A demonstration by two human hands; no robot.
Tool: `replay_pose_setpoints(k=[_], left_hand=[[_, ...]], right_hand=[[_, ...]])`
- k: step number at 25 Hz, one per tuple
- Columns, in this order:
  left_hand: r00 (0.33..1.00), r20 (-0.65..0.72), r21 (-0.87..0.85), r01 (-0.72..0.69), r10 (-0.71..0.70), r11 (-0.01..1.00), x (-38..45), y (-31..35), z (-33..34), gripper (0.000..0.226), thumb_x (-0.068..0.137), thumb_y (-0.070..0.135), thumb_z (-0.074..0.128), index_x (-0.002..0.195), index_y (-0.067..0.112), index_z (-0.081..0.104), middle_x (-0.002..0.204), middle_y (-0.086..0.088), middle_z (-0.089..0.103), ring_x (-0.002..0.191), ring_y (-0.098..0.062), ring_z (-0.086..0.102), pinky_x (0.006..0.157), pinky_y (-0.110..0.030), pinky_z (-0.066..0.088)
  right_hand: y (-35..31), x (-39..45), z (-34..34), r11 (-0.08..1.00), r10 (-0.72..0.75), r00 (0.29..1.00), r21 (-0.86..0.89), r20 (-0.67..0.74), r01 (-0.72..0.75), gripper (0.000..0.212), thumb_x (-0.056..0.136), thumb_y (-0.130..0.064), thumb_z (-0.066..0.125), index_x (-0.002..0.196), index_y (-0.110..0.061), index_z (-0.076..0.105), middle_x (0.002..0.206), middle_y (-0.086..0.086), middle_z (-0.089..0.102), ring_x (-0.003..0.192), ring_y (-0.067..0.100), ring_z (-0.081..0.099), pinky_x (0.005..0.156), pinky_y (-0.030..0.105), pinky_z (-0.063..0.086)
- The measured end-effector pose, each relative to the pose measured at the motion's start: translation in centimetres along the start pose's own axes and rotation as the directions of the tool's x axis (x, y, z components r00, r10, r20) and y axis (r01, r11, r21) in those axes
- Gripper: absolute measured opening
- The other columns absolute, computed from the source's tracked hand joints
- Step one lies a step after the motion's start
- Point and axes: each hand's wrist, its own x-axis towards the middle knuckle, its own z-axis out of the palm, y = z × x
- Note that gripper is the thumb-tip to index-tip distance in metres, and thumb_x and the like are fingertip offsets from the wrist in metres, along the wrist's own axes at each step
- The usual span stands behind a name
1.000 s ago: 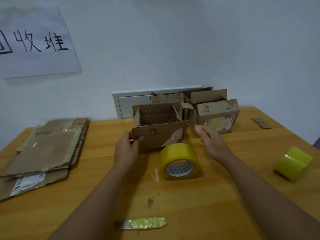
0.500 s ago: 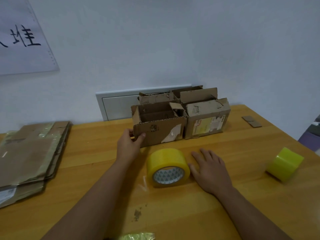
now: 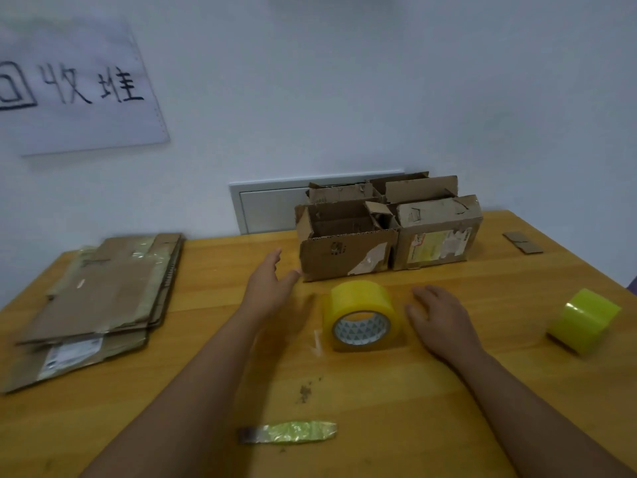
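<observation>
Cardboard box [image 3: 344, 257], open-topped, flap [image 3: 377, 212] folded inside; left hand [image 3: 269, 288] beside it.

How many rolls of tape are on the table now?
2. One tape roll sits between the left hand and right hand; the second roll lies far right on the table. The boxes could hide more.

Flattened cardboard stack [image 3: 100, 305] (label showing), tape roll far right [image 3: 582, 320], crumpled tape strip [image 3: 293, 432]
</observation>
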Motion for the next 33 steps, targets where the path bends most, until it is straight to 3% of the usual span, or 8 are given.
replay_pose_setpoints(k=[3,7,12,15,18,24,29,33], left_hand=[[0.989,-0.112,0.142,-0.081,0.097,0.987,-2.6,-1.4,-4.4,0.047,0.097,0.033,0.059,0.141,0.018,0.049,0.142,0.000,0.052,0.131,-0.017,0.046,0.102,-0.034,0.040],[0.975,-0.159,0.288,-0.108,0.158,0.952,-6.6,-4.8,-8.9,0.037,0.098,0.029,0.057,0.133,0.017,0.055,0.136,0.000,0.054,0.120,-0.020,0.053,0.096,-0.030,0.039],[0.961,-0.234,0.369,-0.052,0.147,0.928,-9.4,-9.7,-13.9,0.034,0.095,0.026,0.060,0.127,0.018,0.058,0.129,0.000,0.055,0.117,-0.022,0.052,0.095,-0.035,0.043],[0.960,-0.257,0.431,0.011,0.111,0.902,-9.8,-12.7,-17.2,0.038,0.094,0.027,0.060,0.131,0.019,0.056,0.134,0.000,0.050,0.124,-0.019,0.044,0.101,-0.034,0.039],[0.963,-0.264,0.507,0.087,0.058,0.857,-9.0,-14.7,-19.4,0.049,0.094,0.028,0.058,0.141,0.022,0.047,0.148,-0.002,0.040,0.136,-0.020,0.035,0.110,-0.039,0.034],[0.993,-0.113,0.653,0.083,-0.011,0.753,-6.0,-16.5,-21.8,0.064,0.096,0.026,0.054,0.153,0.028,0.025,0.165,-0.003,0.010,0.151,-0.024,0.005,0.122,-0.043,0.010],[0.990,-0.120,0.698,0.037,0.067,0.715,-5.2,-16.9,-21.6,0.049,0.099,0.028,0.048,0.147,0.027,0.040,0.154,0.001,0.038,0.141,-0.020,0.034,0.116,-0.038,0.024],[0.963,-0.247,0.477,0.026,0.106,0.879,-5.5,-16.9,-21.8,0.041,0.103,0.023,0.044,0.144,0.022,0.048,0.149,-0.002,0.048,0.139,-0.023,0.038,0.117,-0.047,0.028]], right_hand=[[-3.9,-0.9,-4.0,0.978,-0.102,0.950,0.143,-0.297,0.150,0.033,0.097,-0.025,0.056,0.124,-0.008,0.063,0.124,0.012,0.061,0.114,0.030,0.055,0.089,0.037,0.045],[-15.3,-5.3,-6.6,0.793,-0.441,0.727,0.152,-0.526,0.590,0.034,0.092,-0.029,0.047,0.109,-0.007,0.067,0.103,0.008,0.066,0.097,0.021,0.059,0.081,0.029,0.043],[-24.9,-8.8,1.4,0.686,-0.662,0.724,0.232,-0.196,0.690,0.042,0.092,-0.039,0.044,0.121,-0.014,0.061,0.119,0.004,0.059,0.111,0.022,0.051,0.094,0.038,0.046],[-27.8,-9.4,6.2,0.775,-0.632,0.737,0.163,0.240,0.611,0.054,0.098,-0.049,0.042,0.147,-0.029,0.036,0.155,0.001,0.029,0.144,0.023,0.021,0.116,0.044,0.025],[-29.5,-10.1,9.7,0.794,-0.561,0.673,0.084,0.482,0.603,0.068,0.096,-0.065,0.030,0.155,-0.038,0.010,0.165,-0.003,-0.003,0.151,0.023,-0.011,0.122,0.044,0.000],[-29.7,-10.9,12.3,0.775,-0.533,0.684,-0.039,0.498,0.631,0.073,0.090,-0.077,0.012,0.154,-0.043,-0.001,0.163,-0.008,-0.016,0.148,0.018,-0.021,0.119,0.045,-0.013],[-29.8,-10.8,12.4,0.779,-0.528,0.693,-0.046,0.491,0.626,0.075,0.088,-0.079,0.011,0.153,-0.044,-0.001,0.163,-0.009,-0.015,0.148,0.017,-0.020,0.119,0.046,-0.011],[-29.8,-10.8,12.4,0.782,-0.531,0.690,-0.027,0.492,0.622,0.075,0.089,-0.078,0.013,0.153,-0.042,0.003,0.164,-0.007,-0.011,0.149,0.018,-0.018,0.119,0.048,-0.010]])
